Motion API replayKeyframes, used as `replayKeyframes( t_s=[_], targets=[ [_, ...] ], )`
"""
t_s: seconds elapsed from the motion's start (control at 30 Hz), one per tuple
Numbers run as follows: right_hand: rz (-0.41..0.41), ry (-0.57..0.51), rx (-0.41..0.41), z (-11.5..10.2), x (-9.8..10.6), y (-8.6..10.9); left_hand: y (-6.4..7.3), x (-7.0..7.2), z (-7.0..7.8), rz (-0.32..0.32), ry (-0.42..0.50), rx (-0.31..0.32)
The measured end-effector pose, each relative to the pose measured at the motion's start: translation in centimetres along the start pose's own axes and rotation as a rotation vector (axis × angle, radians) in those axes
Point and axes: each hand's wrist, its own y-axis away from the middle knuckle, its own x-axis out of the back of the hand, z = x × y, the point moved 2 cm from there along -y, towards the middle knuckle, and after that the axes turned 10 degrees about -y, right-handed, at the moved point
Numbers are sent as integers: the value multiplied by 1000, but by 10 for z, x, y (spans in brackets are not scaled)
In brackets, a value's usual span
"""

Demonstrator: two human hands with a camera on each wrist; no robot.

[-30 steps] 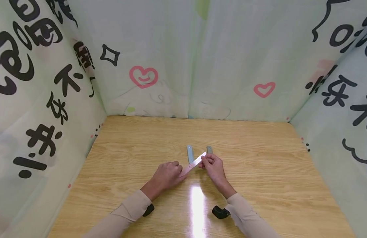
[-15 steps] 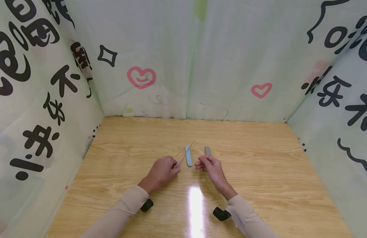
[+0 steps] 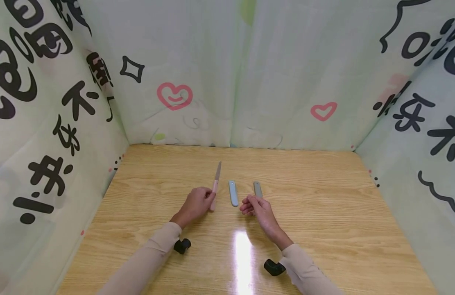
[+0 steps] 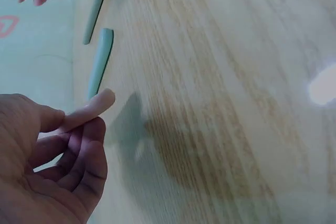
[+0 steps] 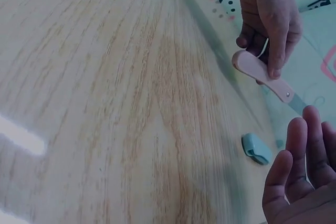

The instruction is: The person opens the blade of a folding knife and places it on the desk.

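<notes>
A folding knife with a pink handle (image 3: 215, 187) and its blade folded out is pinched between the thumb and fingers of the left hand (image 3: 196, 203). The blade points toward the back wall. In the right wrist view a rivet shows on the pink handle (image 5: 262, 76) at the blade's base. The right hand (image 3: 259, 210) hovers over the table, fingers loosely bent and holding nothing. Between the hands lies a folded light blue knife (image 3: 233, 193), no blade showing. Just beyond the right fingers is a similar grey one (image 3: 258, 188), its near end hidden by them.
The wooden table (image 3: 315, 213) meets printed cloth walls (image 3: 279, 73) at the back and both sides. A black wrist camera (image 3: 182, 246) sits under the left sleeve, another black camera (image 3: 274, 267) under the right. A bright reflection lies on the near tabletop.
The right fingers have come off the pink knife. The left hand has drawn it leftward and turned it from slanting right to pointing away. The blue knife is fully uncovered.
</notes>
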Motion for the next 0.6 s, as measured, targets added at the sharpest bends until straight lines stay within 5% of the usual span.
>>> replayKeyframes(
  t_s=[0.27, 0.6],
  targets=[
    [-37, 19, -13, 1, 1, 3, -10, -3, -8, -48, 68, 96],
    [-71, 54, -9, 1, 2, 5, -18, -8, -14, 18, 1, 190]
  ],
)
